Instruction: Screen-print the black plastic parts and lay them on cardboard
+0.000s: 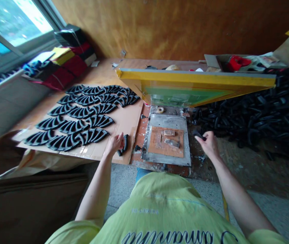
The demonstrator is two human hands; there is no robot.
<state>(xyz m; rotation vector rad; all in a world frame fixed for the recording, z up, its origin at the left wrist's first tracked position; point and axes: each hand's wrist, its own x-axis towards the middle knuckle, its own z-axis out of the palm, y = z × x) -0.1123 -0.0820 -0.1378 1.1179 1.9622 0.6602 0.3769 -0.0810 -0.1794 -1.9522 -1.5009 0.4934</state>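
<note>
My left hand is closed at a curved black plastic piece, low over the right part of a cardboard sheet. To its left, rows of similar black curved pieces lie nested on the sheet. Pinched between the thumb and fingers of my right hand is another black piece, partly hidden by the fingers. Between my hands lies a flat metal plate bearing a brown sheet with small blocks on it.
A yellow-edged screen frame is tilted up behind the plate. At the right, a large heap of black pieces covers the table. A roll of tape lies behind the plate. Stacked boxes stand by the window, back left.
</note>
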